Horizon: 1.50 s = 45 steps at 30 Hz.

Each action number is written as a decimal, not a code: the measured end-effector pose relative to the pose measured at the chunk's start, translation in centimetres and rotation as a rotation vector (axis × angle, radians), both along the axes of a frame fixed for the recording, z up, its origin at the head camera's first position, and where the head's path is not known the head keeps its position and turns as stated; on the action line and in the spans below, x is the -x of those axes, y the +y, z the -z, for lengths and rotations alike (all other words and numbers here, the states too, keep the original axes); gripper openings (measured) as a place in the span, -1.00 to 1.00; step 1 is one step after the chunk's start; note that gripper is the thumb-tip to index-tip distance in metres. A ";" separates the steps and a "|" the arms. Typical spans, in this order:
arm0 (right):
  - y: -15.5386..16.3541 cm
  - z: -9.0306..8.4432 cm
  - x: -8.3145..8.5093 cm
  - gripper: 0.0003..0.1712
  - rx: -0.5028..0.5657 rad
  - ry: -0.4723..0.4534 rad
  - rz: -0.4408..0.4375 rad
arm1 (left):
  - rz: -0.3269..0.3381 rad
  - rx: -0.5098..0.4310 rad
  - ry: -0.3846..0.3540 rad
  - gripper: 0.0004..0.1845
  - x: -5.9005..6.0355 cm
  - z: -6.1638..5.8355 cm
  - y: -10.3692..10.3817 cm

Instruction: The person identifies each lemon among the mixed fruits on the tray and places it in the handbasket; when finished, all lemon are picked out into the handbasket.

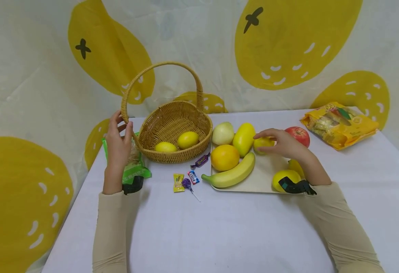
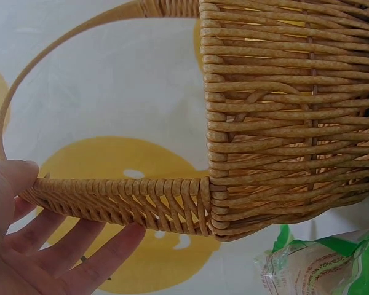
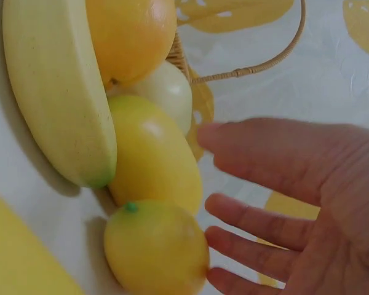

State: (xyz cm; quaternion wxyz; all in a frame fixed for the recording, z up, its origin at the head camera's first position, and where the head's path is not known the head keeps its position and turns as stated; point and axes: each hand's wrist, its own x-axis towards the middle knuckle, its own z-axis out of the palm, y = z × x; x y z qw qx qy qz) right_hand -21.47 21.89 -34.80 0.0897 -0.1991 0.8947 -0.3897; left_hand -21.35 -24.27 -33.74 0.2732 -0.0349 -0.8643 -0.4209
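My left hand [image 1: 118, 144] holds the lower left part of the handle of a wicker basket [image 1: 177, 156]; in the left wrist view the thumb lies on one side of the handle [image 2: 120, 190] and the fingers on the other. Two yellow fruits, one a lemon-like fruit [image 1: 187, 140], lie inside the basket. At the tray, my right hand [image 1: 283, 143] has its fingers loosely spread beside a small round yellow fruit [image 3: 157, 249]. Its fingertips are at the fruit's edge, and whether they touch cannot be told. A long yellow mango-like fruit [image 1: 244, 138] lies next to that fruit.
The white tray [image 1: 254, 187] also carries a banana [image 1: 231, 173], an orange fruit [image 1: 225, 157], a pale round fruit [image 1: 223, 133] and a lemon [image 1: 283, 180]. Candies and a lollipop [image 1: 187, 184] lie in front. A red fruit [image 1: 298, 136], yellow bag [image 1: 343, 125] and green bag [image 1: 132, 168] are around.
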 end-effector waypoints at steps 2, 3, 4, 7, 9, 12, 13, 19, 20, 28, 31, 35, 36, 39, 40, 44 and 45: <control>0.3 0.3 0.2 -0.52 0.002 -0.015 -0.004 | -0.002 0.001 -0.002 -0.45 0.0 0.0 0.0; 0.4 0.5 0.3 -0.52 0.002 -0.018 -0.006 | -0.003 0.002 -0.004 -0.45 0.0 0.0 0.0; 0.5 0.6 0.4 -0.51 0.001 -0.023 -0.005 | -0.004 0.002 -0.006 -0.45 0.0 0.0 0.0; 0.8 0.9 0.5 -0.50 -0.012 -0.033 -0.001 | -0.008 0.000 -0.015 -0.45 -0.1 0.0 0.0; 1.0 1.0 0.6 -0.49 -0.030 -0.029 -0.001 | -0.009 0.002 -0.015 -0.46 -0.1 0.1 0.0; 1.3 1.1 0.6 -0.49 -0.062 -0.031 -0.001 | -0.011 0.004 -0.016 -0.46 -0.2 0.1 0.0; 1.4 1.1 0.6 -0.49 -0.076 -0.035 0.001 | -0.011 0.006 -0.015 -0.46 -0.2 0.1 0.0; 2.0 0.7 0.5 -0.55 -0.166 -0.060 0.030 | -0.013 0.003 -0.021 -0.45 -0.3 0.1 -0.1; 2.0 0.7 0.5 -0.54 -0.169 -0.074 0.025 | -0.012 0.003 -0.018 -0.45 -0.3 0.1 -0.1; 1.6 1.6 0.7 -0.39 -0.150 -0.174 -0.078 | -0.009 0.001 0.006 -0.46 -0.3 0.2 -0.2; 1.7 1.9 0.7 -0.36 -0.158 -0.161 -0.076 | -0.009 0.000 0.004 -0.46 -0.2 0.2 -0.2; 1.9 2.0 0.7 -0.35 -0.167 -0.130 -0.060 | -0.010 0.002 -0.005 -0.45 0.0 0.3 -0.1; 1.9 2.0 0.7 -0.34 -0.164 -0.126 -0.055 | -0.010 0.003 -0.007 -0.45 0.0 0.2 -0.1; 1.8 1.8 0.7 -0.32 -0.150 -0.126 -0.034 | -0.009 0.004 -0.014 -0.45 0.0 0.1 0.0; 1.7 1.6 0.6 -0.31 -0.145 -0.125 -0.029 | -0.010 0.004 -0.017 -0.45 0.0 0.1 0.0; 1.4 0.8 0.4 -0.27 -0.085 -0.123 -0.014 | -0.013 0.001 -0.032 -0.45 -0.1 -0.1 0.1; 1.2 0.6 0.4 -0.27 -0.059 -0.115 -0.018 | -0.014 0.002 -0.031 -0.45 -0.1 -0.2 0.1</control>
